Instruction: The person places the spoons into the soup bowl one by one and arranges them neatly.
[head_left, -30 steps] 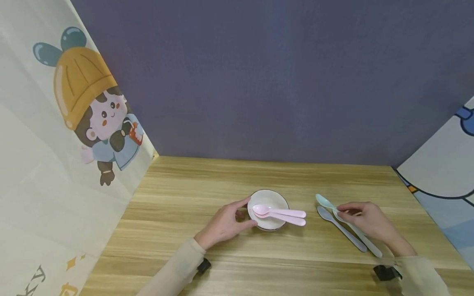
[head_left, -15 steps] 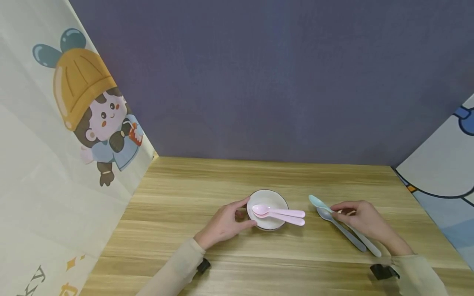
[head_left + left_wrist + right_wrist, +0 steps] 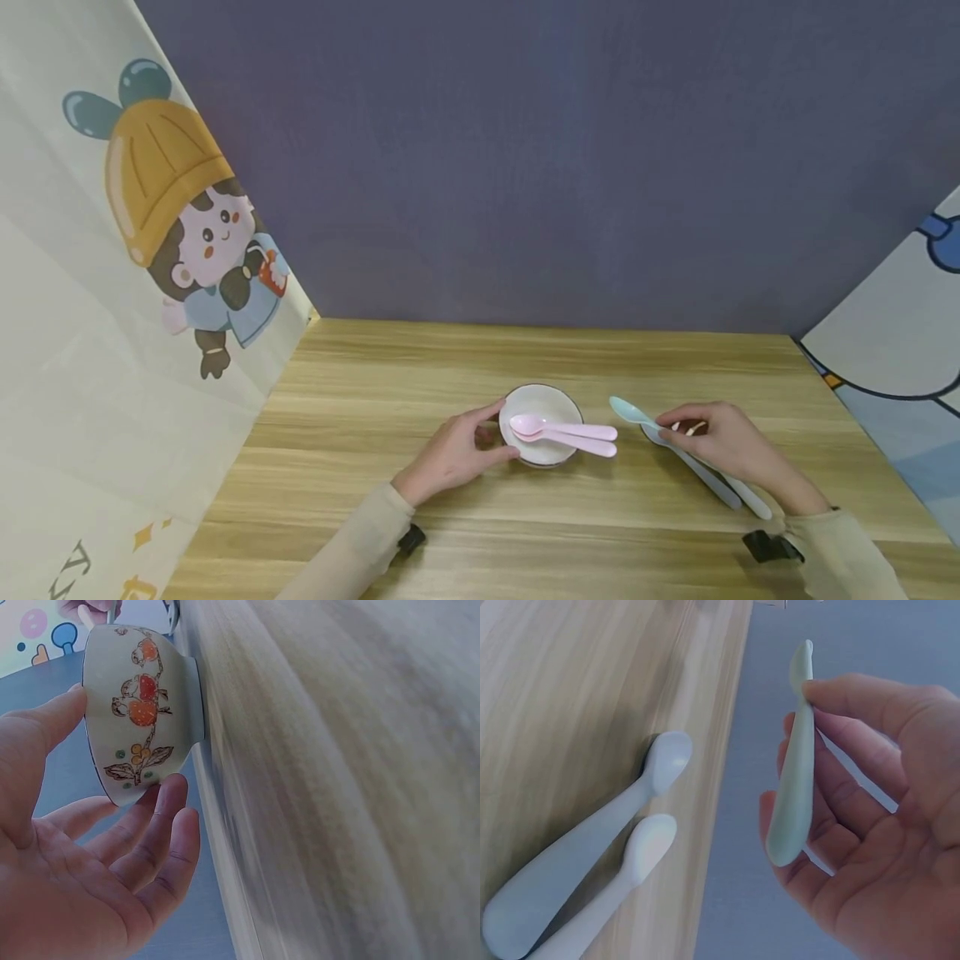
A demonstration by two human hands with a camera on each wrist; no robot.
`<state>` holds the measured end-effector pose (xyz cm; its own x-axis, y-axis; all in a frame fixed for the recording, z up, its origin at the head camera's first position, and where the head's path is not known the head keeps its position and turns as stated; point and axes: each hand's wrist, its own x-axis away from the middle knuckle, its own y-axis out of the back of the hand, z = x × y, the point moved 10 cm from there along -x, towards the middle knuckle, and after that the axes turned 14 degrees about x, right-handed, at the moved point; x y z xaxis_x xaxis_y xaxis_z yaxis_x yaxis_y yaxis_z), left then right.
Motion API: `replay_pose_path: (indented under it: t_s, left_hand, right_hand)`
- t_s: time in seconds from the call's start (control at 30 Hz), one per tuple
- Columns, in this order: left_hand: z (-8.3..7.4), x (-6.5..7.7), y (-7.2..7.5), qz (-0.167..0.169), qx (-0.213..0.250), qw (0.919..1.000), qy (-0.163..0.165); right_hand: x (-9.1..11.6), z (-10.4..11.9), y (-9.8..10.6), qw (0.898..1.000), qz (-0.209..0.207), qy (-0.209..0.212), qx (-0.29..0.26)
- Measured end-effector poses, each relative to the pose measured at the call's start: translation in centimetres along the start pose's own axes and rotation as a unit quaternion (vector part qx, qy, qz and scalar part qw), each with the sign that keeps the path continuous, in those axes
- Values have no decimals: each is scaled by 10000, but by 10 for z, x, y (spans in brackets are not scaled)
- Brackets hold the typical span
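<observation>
My left hand point(image 3: 457, 454) grips the rim of a small white bowl point(image 3: 553, 402), thumb on one side and fingers on the other. In the left wrist view the bowl's outer wall point(image 3: 142, 712) has an orange fruit and leaf pattern. Two pink spoons point(image 3: 588, 432) lie in it, their handles sticking out over the right rim. My right hand point(image 3: 735, 446) pinches a mint-green spoon point(image 3: 632, 412) near its neck, raised off the table. Below it a grey spoon point(image 3: 585, 847) and a whitish spoon point(image 3: 646, 851) lie side by side on the wood.
The wood-grain table point(image 3: 420, 358) ends at a dark blue-grey back panel point(image 3: 555, 167). A pale cloth with a cartoon figure point(image 3: 210, 217) hangs on the left, and another printed panel point(image 3: 892, 333) stands on the right.
My right hand has moved left, bringing the mint-green spoon across the grey one and closer to the bowl. The left hand and bowl have hardly moved.
</observation>
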<state>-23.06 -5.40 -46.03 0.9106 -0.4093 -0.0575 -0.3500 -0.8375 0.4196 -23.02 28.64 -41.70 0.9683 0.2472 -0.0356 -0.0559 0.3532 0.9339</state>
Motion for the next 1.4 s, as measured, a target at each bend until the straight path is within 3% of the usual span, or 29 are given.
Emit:
replay_pose_path:
  t_s: [0.7,1.4]
  left_hand:
    - [-1,0,0,-18,-18,10000,35]
    - [2,0,-1,12,-27,9999,129]
  right_hand:
    - [-12,32,3,9979,234,544,-263]
    - [-24,51,3,9954,247,915,-141]
